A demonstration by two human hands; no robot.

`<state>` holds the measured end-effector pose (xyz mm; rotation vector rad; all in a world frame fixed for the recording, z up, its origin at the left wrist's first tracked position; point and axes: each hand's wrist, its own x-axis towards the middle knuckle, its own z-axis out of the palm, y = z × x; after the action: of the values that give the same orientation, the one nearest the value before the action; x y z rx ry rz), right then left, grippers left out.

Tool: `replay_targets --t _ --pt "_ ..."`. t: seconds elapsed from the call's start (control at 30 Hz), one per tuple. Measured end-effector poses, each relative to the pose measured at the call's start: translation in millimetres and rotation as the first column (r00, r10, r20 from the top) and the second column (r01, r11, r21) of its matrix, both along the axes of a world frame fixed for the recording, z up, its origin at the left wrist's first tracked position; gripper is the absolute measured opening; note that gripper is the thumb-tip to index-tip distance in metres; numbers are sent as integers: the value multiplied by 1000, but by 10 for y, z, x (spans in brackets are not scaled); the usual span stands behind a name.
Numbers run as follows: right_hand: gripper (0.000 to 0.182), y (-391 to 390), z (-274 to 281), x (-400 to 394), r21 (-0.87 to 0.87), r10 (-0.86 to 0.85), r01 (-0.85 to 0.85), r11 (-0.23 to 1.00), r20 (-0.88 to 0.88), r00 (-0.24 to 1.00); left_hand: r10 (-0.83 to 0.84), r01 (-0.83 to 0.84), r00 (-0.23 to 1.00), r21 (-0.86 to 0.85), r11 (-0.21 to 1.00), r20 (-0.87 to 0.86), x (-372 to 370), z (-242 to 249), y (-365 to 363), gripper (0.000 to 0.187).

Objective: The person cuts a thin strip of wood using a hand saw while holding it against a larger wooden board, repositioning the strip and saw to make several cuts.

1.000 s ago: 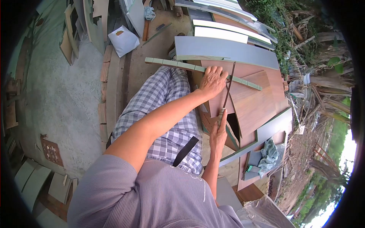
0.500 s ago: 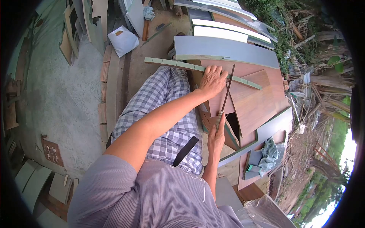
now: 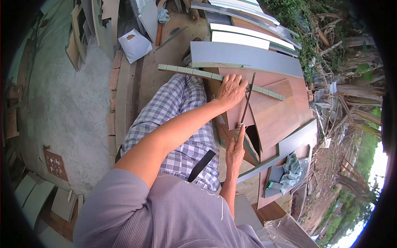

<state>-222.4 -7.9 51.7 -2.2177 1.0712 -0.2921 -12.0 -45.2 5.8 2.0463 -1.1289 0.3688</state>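
Note:
A long, narrow, pale green strip (image 3: 192, 71) with evenly spaced cross lines lies across the wooden boards (image 3: 273, 109), its left end jutting out over my knees. My left hand (image 3: 232, 91) is wrapped over the strip near its middle, pressing on it from above. Just right of those fingers, the thin dark blade of a hand saw (image 3: 247, 101), seen nearly edge-on, crosses the strip. Its pale handle sits in my right hand (image 3: 235, 152), which is closed with the thumb along the top.
Grey and white panels (image 3: 244, 56) are stacked beyond the boards. A bluish cloth (image 3: 292, 170) lies on a panel at the right. A white bag (image 3: 135, 45) stands on the floor near leaning boards (image 3: 99, 27). Plants and dry debris (image 3: 351, 91) border the right side.
The saw and my right hand have shifted very slightly back towards my body. My left hand and the strip keep their places; the view has moved a touch.

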Motion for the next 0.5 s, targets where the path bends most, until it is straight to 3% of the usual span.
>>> replay_targets --t 0.07,0.23,0.43,0.5 --pt "62 -5 -56 -46 6 -3 3 1000 -11 1000 -38 43 996 55 998 -82 2 -3 -1 24" --pt "60 -108 95 148 119 -29 36 992 -56 998 -25 29 998 54 998 -61 8 3 -5 24" --pt "62 -184 88 242 -45 62 -60 997 48 997 8 -8 1000 0 1000 11 12 -10 -14 22" --pt "62 -111 121 164 80 -9 14 997 -52 999 7 -7 1000 5 1000 18 7 5 -4 23"
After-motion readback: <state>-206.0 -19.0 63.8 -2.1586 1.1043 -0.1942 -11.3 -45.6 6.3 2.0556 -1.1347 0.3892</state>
